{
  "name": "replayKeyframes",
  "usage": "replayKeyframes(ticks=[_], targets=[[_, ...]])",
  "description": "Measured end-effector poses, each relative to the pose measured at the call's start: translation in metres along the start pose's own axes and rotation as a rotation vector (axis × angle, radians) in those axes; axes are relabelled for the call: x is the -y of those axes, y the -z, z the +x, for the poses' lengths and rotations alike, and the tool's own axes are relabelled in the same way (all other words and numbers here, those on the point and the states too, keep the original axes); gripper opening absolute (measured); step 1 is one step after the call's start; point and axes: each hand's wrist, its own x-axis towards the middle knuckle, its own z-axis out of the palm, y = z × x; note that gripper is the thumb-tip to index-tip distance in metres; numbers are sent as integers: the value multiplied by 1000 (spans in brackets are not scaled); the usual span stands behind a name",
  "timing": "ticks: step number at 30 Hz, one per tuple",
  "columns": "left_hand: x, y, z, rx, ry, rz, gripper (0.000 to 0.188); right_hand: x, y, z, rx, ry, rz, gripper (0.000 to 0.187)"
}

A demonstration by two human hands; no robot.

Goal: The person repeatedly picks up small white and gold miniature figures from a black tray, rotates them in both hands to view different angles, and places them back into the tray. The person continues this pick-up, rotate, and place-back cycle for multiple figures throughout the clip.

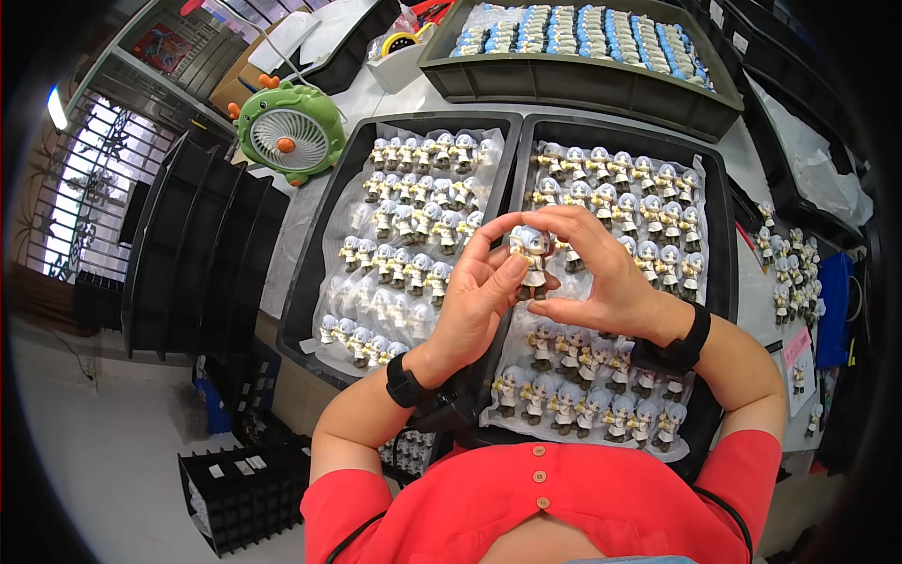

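A small figurine (533, 268) with pale blue-white hair, a white outfit and dark boots is held upright between both hands, above the two trays. My left hand (477, 293) is closed on its left side, the thumb against its body. Arching round the other side, my right hand (601, 273) has its fingers at the head and its thumb near the boots. Beneath my hands, rows of similar figurines lie on clear plastic sheeting in the left black tray (299, 291) and the right black tray (722, 235).
A green fan (289, 132) stands at the far left of the table. Behind the trays sits a grey-green crate (583, 94) packed with blue-and-white pieces. More loose figurines (789, 268) stand at the right beside a blue bin (833, 310). Black crates (202, 244) are stacked at the left.
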Motion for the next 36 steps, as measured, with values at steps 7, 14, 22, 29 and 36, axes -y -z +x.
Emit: replayKeyframes(ticks=[7,14,22,29,36], targets=[[1,0,1,4,-1,0,54,0,0,0,-5,-4,1,72],[1,1,0,4,2,1,52,0,0,1,0,3,20,72],[1,0,0,4,-3,-2,50,-1,0,-1,5,-8,24,72],[2,2,1,-1,11,-14,52,0,0,-1,19,-40,42,72],[3,-2,1,-25,-14,4,51,2,2,0,25,-54,83,72]])
